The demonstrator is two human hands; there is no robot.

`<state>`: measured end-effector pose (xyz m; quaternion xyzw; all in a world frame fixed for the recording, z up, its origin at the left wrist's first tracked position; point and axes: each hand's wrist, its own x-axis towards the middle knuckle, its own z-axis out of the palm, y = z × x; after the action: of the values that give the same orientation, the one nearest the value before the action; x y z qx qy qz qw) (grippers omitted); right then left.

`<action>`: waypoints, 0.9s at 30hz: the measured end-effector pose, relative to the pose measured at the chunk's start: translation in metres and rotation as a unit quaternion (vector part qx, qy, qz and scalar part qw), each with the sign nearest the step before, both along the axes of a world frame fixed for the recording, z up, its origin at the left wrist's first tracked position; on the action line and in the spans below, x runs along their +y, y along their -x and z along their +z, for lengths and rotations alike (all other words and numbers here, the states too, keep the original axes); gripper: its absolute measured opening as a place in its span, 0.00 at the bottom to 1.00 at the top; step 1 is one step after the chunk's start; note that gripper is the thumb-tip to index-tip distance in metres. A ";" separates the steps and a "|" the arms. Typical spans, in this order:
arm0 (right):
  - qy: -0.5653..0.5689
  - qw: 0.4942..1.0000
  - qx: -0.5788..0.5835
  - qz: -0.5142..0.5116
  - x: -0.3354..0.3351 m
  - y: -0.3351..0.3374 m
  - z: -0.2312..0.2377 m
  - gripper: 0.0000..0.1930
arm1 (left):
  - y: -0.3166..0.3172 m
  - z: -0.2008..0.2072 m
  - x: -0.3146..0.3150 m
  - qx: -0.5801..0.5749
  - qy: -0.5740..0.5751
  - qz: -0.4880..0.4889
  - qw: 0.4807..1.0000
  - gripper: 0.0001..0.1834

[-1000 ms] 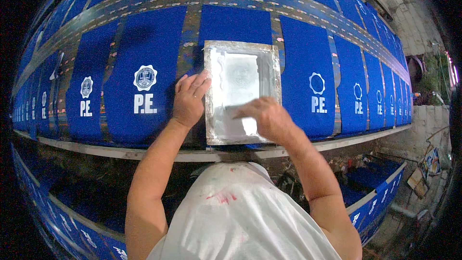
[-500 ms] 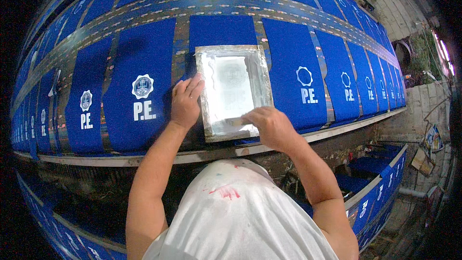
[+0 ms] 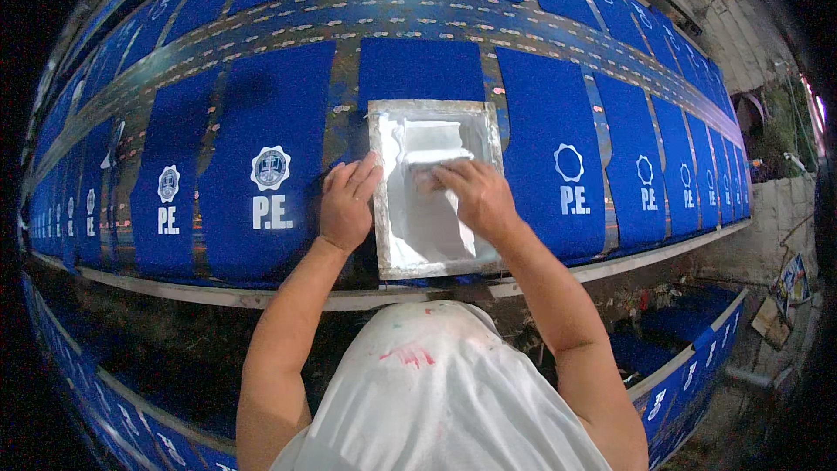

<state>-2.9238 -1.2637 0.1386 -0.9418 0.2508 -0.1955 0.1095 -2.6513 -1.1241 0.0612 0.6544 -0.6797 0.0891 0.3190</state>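
A screen printing frame [image 3: 443, 271] with a worn, light border lies on a blue fabric piece [image 3: 420, 68] in front of me. My left hand [image 3: 349, 202] holds the frame's left edge, fingers over the border. Inside the frame, my right hand [image 3: 478, 196] grips a squeegee [image 3: 424, 180], largely hidden under the fingers. White ink [image 3: 436, 156] lies in a band just beyond the squeegee, with more along the mesh's sides. Left of the frame, a blue piece [image 3: 275, 105] bears a filled white crest and lettering; the piece on the right [image 3: 549, 105] shows only the crest's outline above lettering.
Rows of blue fabric pieces cover the long table [image 3: 344, 113], whose pale front edge [image 3: 593, 277] runs before my body. Behind me at lower right, another table carries blue pieces [image 3: 689, 366]. A block wall [image 3: 776, 227] stands at the right.
My right hand has pushed the squeegee from the near end of the frame toward its far part, with white ink gathered ahead. My left hand stays on the frame's left edge.
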 end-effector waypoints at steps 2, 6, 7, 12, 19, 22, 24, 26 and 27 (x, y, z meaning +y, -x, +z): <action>-0.012 1.000 0.020 -0.016 -0.033 -0.020 0.006 0.26 | 0.000 0.001 0.000 0.001 -0.001 -0.003 1.000 0.21; -0.025 0.999 0.035 -0.027 -0.082 -0.045 0.022 0.25 | 0.000 0.003 -0.001 0.000 -0.019 0.002 1.000 0.21; -0.027 0.999 0.042 -0.017 -0.088 -0.048 0.024 0.25 | 0.000 0.003 -0.001 0.003 -0.019 0.003 1.000 0.21; -0.055 0.996 0.048 0.053 -0.085 -0.040 0.025 0.24 | 0.001 0.004 0.000 0.009 -0.016 -0.002 1.000 0.21; -0.111 0.985 0.099 0.083 0.020 0.022 0.041 0.25 | 0.000 0.004 -0.001 0.012 -0.013 -0.007 1.000 0.21; -0.138 0.976 0.133 0.107 0.057 0.042 0.055 0.28 | -0.001 0.004 0.000 0.012 -0.015 -0.007 1.000 0.21; -0.170 0.966 0.148 0.126 0.057 0.045 0.062 0.28 | -0.001 0.004 0.000 0.012 -0.011 -0.007 1.000 0.21; -0.208 0.952 0.152 0.163 0.032 0.044 0.068 0.27 | -0.001 0.003 0.000 0.015 -0.006 -0.008 1.000 0.21; -0.229 0.947 0.180 0.138 0.012 0.036 0.065 0.26 | -0.001 0.003 0.000 0.016 -0.005 -0.009 1.000 0.21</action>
<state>-2.9601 -1.2520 0.2040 -0.9363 0.1716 0.0574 0.3009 -2.6506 -1.1240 0.0644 0.6514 -0.6806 0.0730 0.3274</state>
